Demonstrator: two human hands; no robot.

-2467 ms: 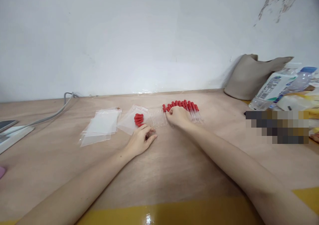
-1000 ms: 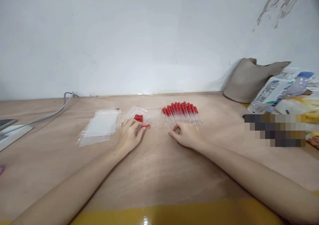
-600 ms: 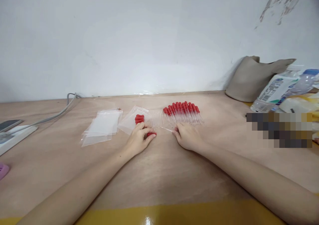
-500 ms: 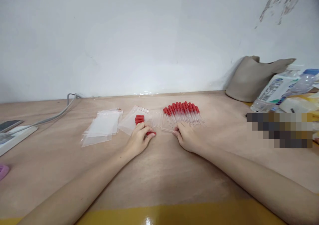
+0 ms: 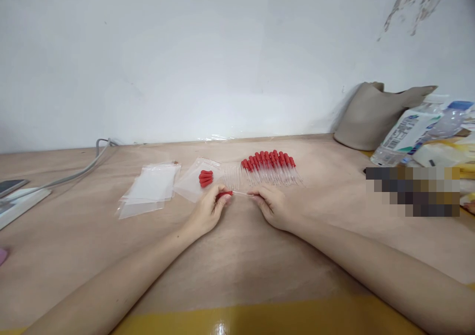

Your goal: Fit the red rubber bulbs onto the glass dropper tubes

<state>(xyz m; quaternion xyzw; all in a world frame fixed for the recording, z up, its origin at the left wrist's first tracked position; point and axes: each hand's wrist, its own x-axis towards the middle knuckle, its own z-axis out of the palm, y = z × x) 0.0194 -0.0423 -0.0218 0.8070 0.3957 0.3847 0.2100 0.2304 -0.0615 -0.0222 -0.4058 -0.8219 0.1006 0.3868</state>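
Note:
My left hand (image 5: 212,205) pinches a red rubber bulb (image 5: 225,194) with its open end facing right. From the other side my right hand (image 5: 270,204) grips a thin clear dropper tube (image 5: 243,193), whose left end meets the bulb's mouth; how far it sits inside I cannot tell. Just beyond my left hand, several loose red bulbs (image 5: 205,178) lie on a clear plastic bag (image 5: 189,182). Bare clear tubes (image 5: 232,176) lie beside them. Behind my right hand a row of droppers with red bulbs fitted (image 5: 269,163) rests on the table.
Clear zip bags (image 5: 150,186) lie stacked at the left. Farther left are a grey cable (image 5: 79,170), a white power strip (image 5: 25,204) and a phone (image 5: 12,186). A grey-brown container (image 5: 365,117) and plastic bottles (image 5: 406,132) stand at the right by the wall.
My right hand has moved slightly left with the tube, closing the gap to the red bulb. The left hand has shifted a little, leaving the loose bulbs more exposed.

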